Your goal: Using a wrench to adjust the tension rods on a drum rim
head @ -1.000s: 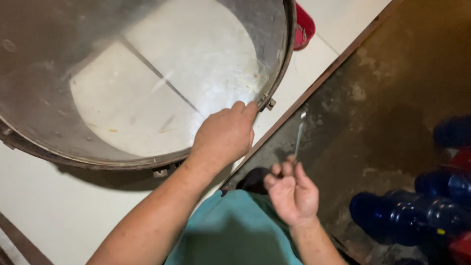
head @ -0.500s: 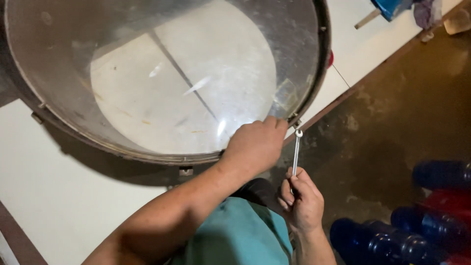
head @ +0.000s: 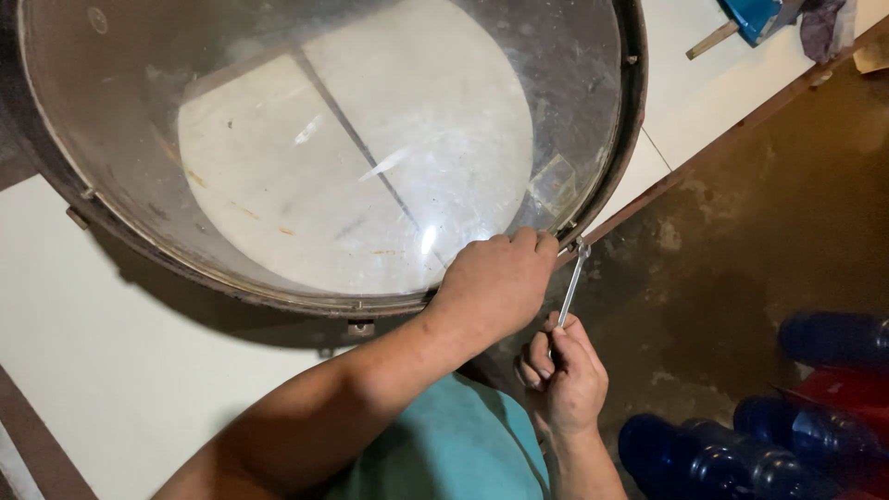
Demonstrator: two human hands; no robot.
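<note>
A large drum (head: pixel 611 157) with a clear, scratched head and a dark metal hoop lies flat on a white surface (head: pixel 120 370). My left hand (head: pixel 495 282) grips the hoop at its near right edge, beside a tension lug. My right hand (head: pixel 563 375) holds a thin metal wrench (head: pixel 572 278) by its lower end. The wrench's upper end sits on the lug at the hoop, right next to my left fingers.
Several blue plastic bottles (head: pixel 732 458) and a red one (head: pixel 857 384) lie at the lower right on a dark stained floor (head: pixel 769 213). A blue object (head: pixel 755 14) and a wooden stick (head: pixel 711 42) rest at the top right. Other lugs (head: pixel 359 327) ring the hoop.
The view shifted so the drum sits more centred. My right hand brought the wrench up from free air onto the lug by my left hand, which stayed on the hoop.
</note>
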